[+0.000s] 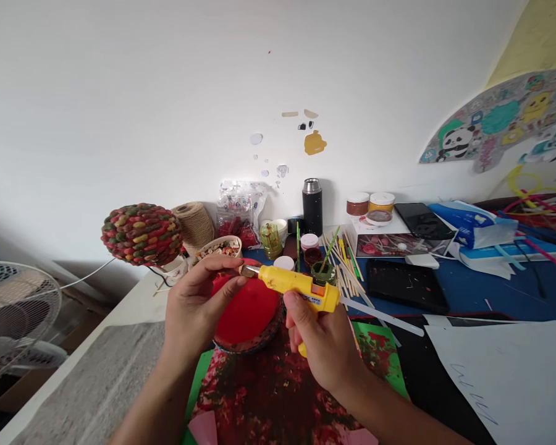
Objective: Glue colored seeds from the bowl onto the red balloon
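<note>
My right hand (322, 334) is wrapped round a yellow hot glue gun (287, 281), with a pale glue stick (382, 316) poking out of its back end. The gun's metal nozzle points left and meets a small brownish piece (248, 271), whose kind I cannot make out. Thumb and fingers of my left hand (208, 293) pinch that piece. Below both hands lies a round red disc-like surface (245, 309) with a dark patterned rim. Under it is a paint-smeared red and brown sheet (269, 395).
A ball covered in coloured lumps (141, 233) stands at left beside a twine spool (194, 225). Behind my hands are a bowl of small pieces (220, 247), paint jars (323, 272), wooden sticks (347, 266) and a black flask (312, 207). At right are a black tray (405, 285) and white paper (509, 371).
</note>
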